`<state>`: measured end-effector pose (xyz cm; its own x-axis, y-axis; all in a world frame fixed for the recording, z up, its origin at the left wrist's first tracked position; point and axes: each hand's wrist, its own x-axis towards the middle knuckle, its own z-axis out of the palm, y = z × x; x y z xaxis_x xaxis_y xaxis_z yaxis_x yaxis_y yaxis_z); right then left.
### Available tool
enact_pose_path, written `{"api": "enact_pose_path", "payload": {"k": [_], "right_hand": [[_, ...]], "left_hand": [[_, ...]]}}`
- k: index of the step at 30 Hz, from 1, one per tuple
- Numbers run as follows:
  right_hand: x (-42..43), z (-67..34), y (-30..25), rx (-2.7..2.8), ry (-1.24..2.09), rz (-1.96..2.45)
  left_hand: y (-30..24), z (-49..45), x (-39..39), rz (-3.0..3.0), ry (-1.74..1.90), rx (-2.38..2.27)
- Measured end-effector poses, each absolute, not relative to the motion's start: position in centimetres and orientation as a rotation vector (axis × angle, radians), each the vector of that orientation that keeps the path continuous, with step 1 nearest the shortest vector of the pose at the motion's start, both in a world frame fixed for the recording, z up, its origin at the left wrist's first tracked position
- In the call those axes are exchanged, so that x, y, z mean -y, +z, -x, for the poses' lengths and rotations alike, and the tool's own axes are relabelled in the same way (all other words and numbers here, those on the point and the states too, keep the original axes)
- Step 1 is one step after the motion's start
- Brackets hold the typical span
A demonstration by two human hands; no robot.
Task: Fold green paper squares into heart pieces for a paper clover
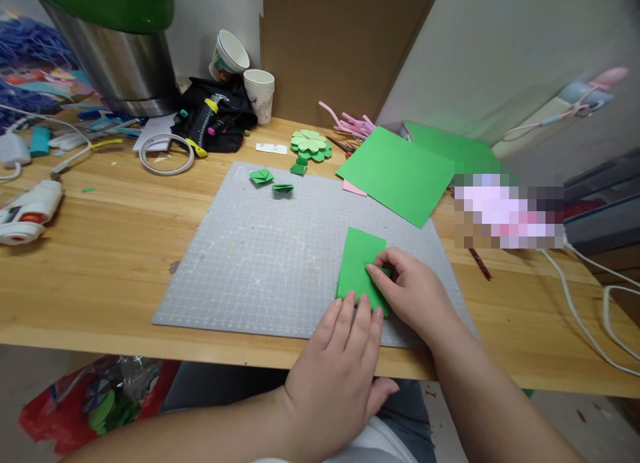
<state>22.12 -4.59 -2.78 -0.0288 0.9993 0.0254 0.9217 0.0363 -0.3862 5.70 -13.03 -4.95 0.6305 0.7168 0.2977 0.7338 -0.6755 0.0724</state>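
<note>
A folded piece of green paper (361,260) lies on the grey cutting mat (240,250), toward its near right side. My left hand (340,363) reaches over the table's front edge, its fingers stretched out and their tips pressing on the paper's near edge. At the paper's right edge, my right hand (413,293) has thumb and index finger pinched together on the sheet. Small folded green paper pieces (261,176) rest near the mat's far edge. Behind them is a layered green paper flower (310,144).
Large green sheets (400,173) overlap the mat's far right corner. Paper cups (259,93), a roll of white tape (167,154) and a white glue gun (30,213) stand around the left and back. A white cable (575,310) runs at right; a red bag (55,410) sits below.
</note>
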Motion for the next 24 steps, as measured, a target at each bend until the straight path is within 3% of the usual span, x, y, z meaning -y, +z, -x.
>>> {"api": "enact_pose_path", "payload": {"k": [19,24], "right_hand": [[4.5,-21.9,-2.7,1.998,0.375,2.010],[4.1,-21.8,-1.7,2.231,0.238,1.870]], "left_hand": [[-5.6,-6.2,13.8,2.637,-0.418,1.294],[-5.6,-6.1,13.9,2.650,-0.435,1.296]]}}
